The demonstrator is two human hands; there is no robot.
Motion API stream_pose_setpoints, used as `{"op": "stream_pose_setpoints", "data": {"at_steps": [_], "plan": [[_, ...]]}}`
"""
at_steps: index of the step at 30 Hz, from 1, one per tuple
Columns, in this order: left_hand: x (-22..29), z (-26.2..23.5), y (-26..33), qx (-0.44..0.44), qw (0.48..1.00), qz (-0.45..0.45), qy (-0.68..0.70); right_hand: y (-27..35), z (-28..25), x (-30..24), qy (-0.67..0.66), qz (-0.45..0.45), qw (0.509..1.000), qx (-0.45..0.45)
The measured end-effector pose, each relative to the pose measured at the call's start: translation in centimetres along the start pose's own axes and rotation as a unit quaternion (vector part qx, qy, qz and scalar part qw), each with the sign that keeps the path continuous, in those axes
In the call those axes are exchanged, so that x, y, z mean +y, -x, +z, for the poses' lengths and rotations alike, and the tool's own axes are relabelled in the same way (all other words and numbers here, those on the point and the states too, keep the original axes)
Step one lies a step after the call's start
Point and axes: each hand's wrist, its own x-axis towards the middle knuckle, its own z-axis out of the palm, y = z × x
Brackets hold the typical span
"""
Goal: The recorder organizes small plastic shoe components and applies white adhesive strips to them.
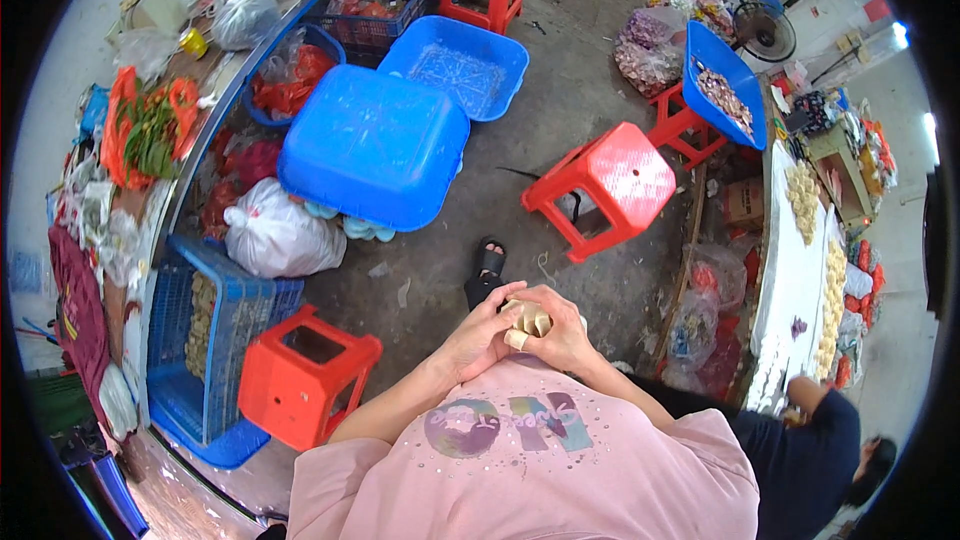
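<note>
In both hands (483,336) (564,335), cream pieces (528,322) bunch, axis unclear.

The left hand (482,337) and the right hand (562,333) hold some curved cream pieces (530,320) together, at 5 o'clock from the middle. A black sandal (490,265) is at 11 o'clock from the hands. One red stool (280,395) is at 8 o'clock and a second red stool (638,180) at 2 o'clock. A big white bag (280,232) sits at 9 o'clock. At 10 o'clock, green leaves (152,132) lie in an orange bag (119,130). A person in dark clothes (800,465) is at 4 o'clock.
</note>
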Motion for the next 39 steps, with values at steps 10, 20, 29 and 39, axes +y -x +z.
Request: {"op": "stream_pose_setpoints", "data": {"at_steps": [10, 20, 29, 39], "plan": [[18.5, 1.3, -19.6, 0.029, 0.996, 0.073, 0.036, -27.1, -12.3, 4.5, -0.07, 0.027, 0.997, -0.009], [34.8, -4.2, -35.9, 0.211, 0.971, 0.114, 0.006, -46.9, -20.7, 8.8, -0.043, 0.107, 0.993, -0.02], [41.8, -5.5, -48.5, 0.351, 0.919, 0.18, -0.009, -64.8, -31.1, 15.1, -0.012, 0.143, 0.985, -0.096], [41.9, -1.1, -65.0, 0.505, 0.843, 0.179, 0.055, -87.0, -43.2, 23.0, 0.025, 0.101, 0.962, -0.253]]}}
